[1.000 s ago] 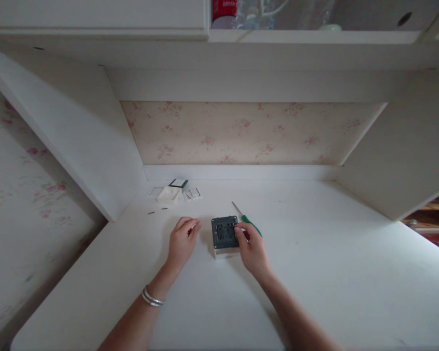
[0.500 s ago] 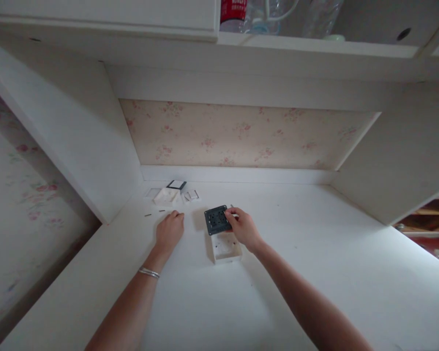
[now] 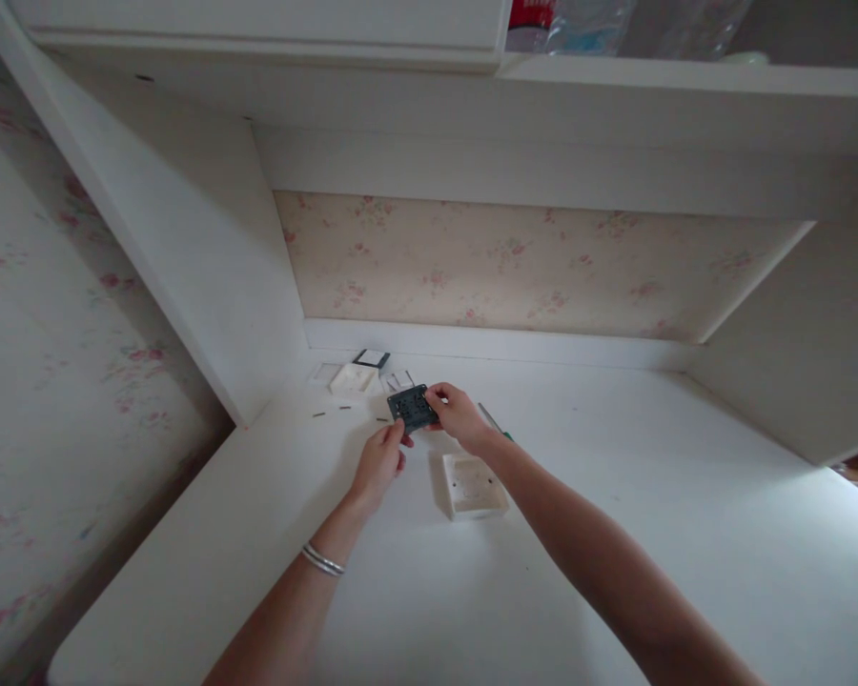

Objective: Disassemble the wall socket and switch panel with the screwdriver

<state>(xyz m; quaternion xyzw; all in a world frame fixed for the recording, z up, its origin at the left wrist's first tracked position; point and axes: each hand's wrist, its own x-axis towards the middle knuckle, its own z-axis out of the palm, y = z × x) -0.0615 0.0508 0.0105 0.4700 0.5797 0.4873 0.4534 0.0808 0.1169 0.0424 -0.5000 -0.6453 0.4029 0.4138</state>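
A dark grey wall socket panel [image 3: 413, 408] is held up off the desk between my two hands. My left hand [image 3: 377, 465] pinches its lower left corner, and my right hand [image 3: 458, 417] grips its right edge, thumb on the face. Just below the panel, an open white mounting box [image 3: 472, 514] lies on the desk, nearest my right forearm. Behind my right wrist lies a thin screwdriver [image 3: 499, 425], its green handle partly hidden. Small screws [image 3: 318, 414] rest on the desk to the left of the panel.
At the back left of the white desk [image 3: 586, 553] are a second white box [image 3: 354, 378], a dark-framed panel [image 3: 372, 358] and small white frame pieces [image 3: 327, 373]. A cabinet side panel [image 3: 193, 229] rises at left. Plastic bottles [image 3: 590, 27] stand on the overhead shelf.
The panel has moved away from above the mounting box, to the left and farther back. My left hand has come over and taken its lower corner. The camera view has shifted left.
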